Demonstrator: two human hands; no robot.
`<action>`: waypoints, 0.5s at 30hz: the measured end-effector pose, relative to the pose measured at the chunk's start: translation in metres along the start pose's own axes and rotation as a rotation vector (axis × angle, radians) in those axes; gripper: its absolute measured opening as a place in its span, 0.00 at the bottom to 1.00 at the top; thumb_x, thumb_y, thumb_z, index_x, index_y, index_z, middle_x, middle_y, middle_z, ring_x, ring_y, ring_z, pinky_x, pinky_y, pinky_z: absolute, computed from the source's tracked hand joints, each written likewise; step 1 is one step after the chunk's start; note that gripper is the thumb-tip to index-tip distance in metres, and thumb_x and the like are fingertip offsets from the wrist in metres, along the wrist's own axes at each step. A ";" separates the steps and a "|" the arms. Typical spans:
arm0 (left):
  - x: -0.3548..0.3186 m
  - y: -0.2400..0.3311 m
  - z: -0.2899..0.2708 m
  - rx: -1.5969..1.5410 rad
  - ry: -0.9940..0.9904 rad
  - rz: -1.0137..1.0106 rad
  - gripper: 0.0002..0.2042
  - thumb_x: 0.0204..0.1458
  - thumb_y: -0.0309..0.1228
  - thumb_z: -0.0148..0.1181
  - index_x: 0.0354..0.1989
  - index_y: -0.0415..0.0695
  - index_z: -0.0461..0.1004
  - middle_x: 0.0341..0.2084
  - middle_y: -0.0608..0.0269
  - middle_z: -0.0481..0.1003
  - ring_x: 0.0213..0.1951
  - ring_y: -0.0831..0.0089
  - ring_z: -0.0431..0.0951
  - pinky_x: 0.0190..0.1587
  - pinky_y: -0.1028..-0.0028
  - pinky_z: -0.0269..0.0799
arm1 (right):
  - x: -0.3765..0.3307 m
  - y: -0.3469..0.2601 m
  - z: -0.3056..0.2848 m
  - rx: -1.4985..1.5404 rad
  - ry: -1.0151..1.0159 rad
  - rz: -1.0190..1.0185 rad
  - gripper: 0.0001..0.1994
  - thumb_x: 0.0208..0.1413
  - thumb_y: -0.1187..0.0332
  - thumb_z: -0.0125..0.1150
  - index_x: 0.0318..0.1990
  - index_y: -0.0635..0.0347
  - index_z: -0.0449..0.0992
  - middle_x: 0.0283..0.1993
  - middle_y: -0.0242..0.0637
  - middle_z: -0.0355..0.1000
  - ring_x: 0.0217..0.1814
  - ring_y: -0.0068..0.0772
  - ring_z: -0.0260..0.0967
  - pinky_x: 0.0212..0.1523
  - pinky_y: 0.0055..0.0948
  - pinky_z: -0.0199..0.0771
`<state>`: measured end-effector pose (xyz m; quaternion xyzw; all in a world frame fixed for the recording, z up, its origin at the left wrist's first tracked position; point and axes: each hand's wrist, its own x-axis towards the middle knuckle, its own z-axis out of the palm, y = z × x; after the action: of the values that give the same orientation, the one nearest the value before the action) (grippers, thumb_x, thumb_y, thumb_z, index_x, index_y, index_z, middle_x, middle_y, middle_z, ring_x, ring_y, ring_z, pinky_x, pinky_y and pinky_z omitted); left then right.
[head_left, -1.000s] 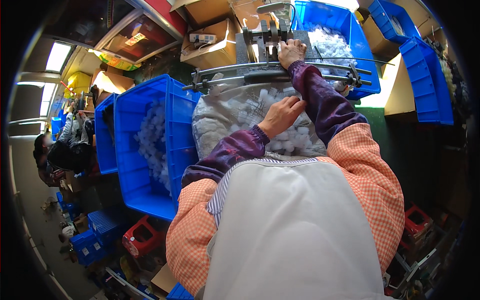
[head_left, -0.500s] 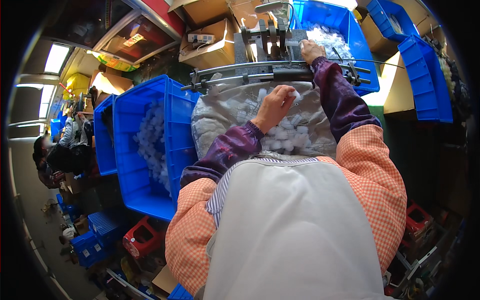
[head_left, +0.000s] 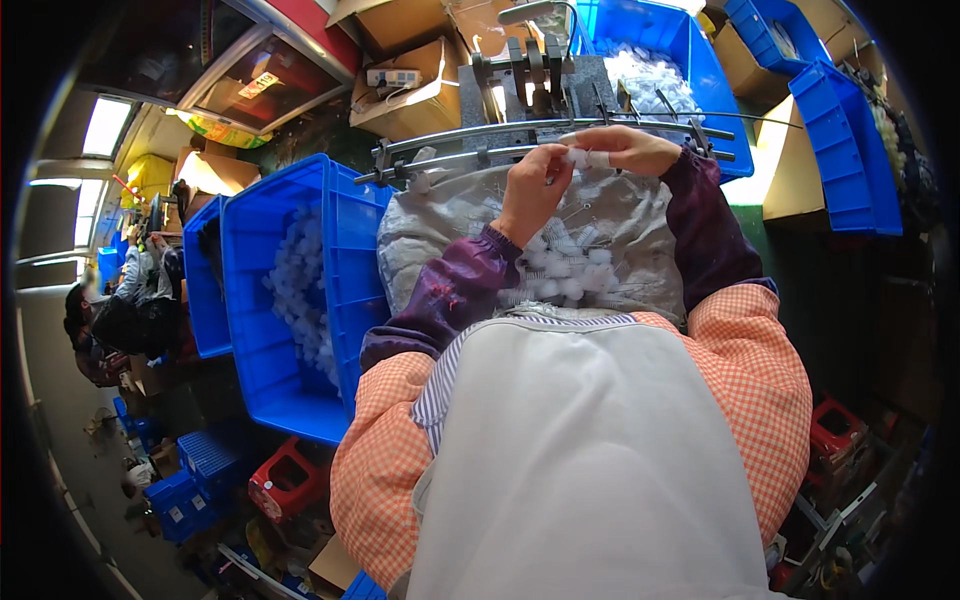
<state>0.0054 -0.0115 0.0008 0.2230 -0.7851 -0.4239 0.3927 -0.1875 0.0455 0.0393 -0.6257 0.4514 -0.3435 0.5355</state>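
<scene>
In front of the machine's rails my two hands meet. My left hand [head_left: 535, 190] has its fingertips closed on a small white fluffy piece [head_left: 577, 158]. Against the other side of that piece, my right hand [head_left: 638, 150] is closed in a pinch; whatever is between its fingers is too small to make out. Below the hands, a grey cloth [head_left: 430, 230] spreads across my lap. On it lies a heap of similar white pieces [head_left: 570, 270] mixed with thin metal coil springs [head_left: 562, 236].
A metal bench machine [head_left: 535, 80] with two curved rails [head_left: 460, 137] stands ahead. Blue bins of white pieces are at the left [head_left: 345, 240] and far right [head_left: 720, 80]. Cardboard boxes [head_left: 420, 100] stand behind. A red stool [head_left: 285, 480] is at lower left; a person [head_left: 140, 300] sits farther left.
My right hand has come back from the machine, toward me, to meet my left hand. My left hand has moved slightly forward and left, still with the white piece.
</scene>
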 end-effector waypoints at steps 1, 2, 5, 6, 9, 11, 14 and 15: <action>-0.002 0.000 -0.002 -0.004 -0.017 -0.026 0.11 0.46 0.29 0.59 0.37 0.37 0.70 0.25 0.57 0.74 0.27 0.68 0.77 0.28 0.74 0.72 | 0.006 0.021 0.000 -0.001 0.018 -0.005 0.20 0.54 0.62 0.54 0.52 0.63 0.67 0.43 0.35 0.70 0.45 0.22 0.63 0.48 0.21 0.63; -0.002 0.002 -0.002 0.158 -0.093 -0.071 0.13 0.47 0.32 0.59 0.38 0.37 0.70 0.26 0.57 0.74 0.28 0.68 0.77 0.29 0.73 0.72 | 0.009 0.038 -0.011 -0.083 0.124 0.069 0.19 0.53 0.62 0.55 0.50 0.62 0.68 0.43 0.36 0.70 0.45 0.24 0.64 0.47 0.23 0.64; -0.009 0.000 -0.006 0.658 -0.312 -0.141 0.19 0.47 0.40 0.58 0.41 0.38 0.68 0.28 0.59 0.75 0.31 0.65 0.76 0.34 0.71 0.70 | 0.030 0.070 -0.038 -0.499 0.517 0.207 0.15 0.51 0.63 0.56 0.44 0.61 0.72 0.42 0.40 0.71 0.44 0.33 0.68 0.44 0.29 0.66; -0.015 -0.013 -0.003 0.822 -0.395 -0.102 0.21 0.46 0.42 0.57 0.43 0.38 0.67 0.30 0.59 0.75 0.33 0.64 0.75 0.36 0.71 0.70 | 0.038 0.074 -0.042 -0.760 0.722 0.195 0.13 0.50 0.64 0.55 0.41 0.60 0.73 0.41 0.42 0.71 0.43 0.39 0.69 0.43 0.32 0.67; -0.031 -0.042 0.005 1.058 -0.390 -0.037 0.21 0.45 0.42 0.57 0.43 0.40 0.67 0.33 0.57 0.73 0.36 0.59 0.74 0.42 0.68 0.68 | 0.064 0.093 -0.049 -1.108 0.905 0.171 0.08 0.49 0.66 0.54 0.37 0.57 0.73 0.37 0.40 0.70 0.44 0.46 0.65 0.43 0.39 0.66; -0.039 -0.051 0.006 1.018 -0.273 0.009 0.15 0.44 0.39 0.58 0.36 0.41 0.71 0.36 0.53 0.72 0.36 0.54 0.74 0.41 0.66 0.69 | 0.074 0.101 -0.051 -1.199 0.899 0.233 0.08 0.49 0.66 0.54 0.37 0.54 0.73 0.39 0.38 0.69 0.46 0.45 0.63 0.45 0.37 0.66; -0.038 -0.055 0.004 0.940 -0.587 -0.183 0.11 0.43 0.34 0.57 0.32 0.41 0.72 0.35 0.53 0.72 0.36 0.54 0.74 0.37 0.66 0.71 | 0.081 0.107 -0.053 -1.228 0.923 0.249 0.08 0.49 0.65 0.53 0.36 0.53 0.73 0.38 0.37 0.69 0.46 0.43 0.63 0.46 0.37 0.65; -0.041 -0.057 0.004 0.939 -0.610 -0.164 0.10 0.42 0.33 0.57 0.31 0.41 0.72 0.35 0.53 0.72 0.36 0.54 0.74 0.37 0.66 0.71 | 0.083 0.107 -0.052 -1.216 0.918 0.221 0.07 0.49 0.66 0.54 0.36 0.53 0.74 0.38 0.37 0.69 0.46 0.43 0.63 0.46 0.37 0.65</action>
<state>0.0273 -0.0130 -0.0661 0.3014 -0.9474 -0.1038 -0.0275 -0.2267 -0.0531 -0.0603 -0.5558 0.7979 -0.2047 -0.1123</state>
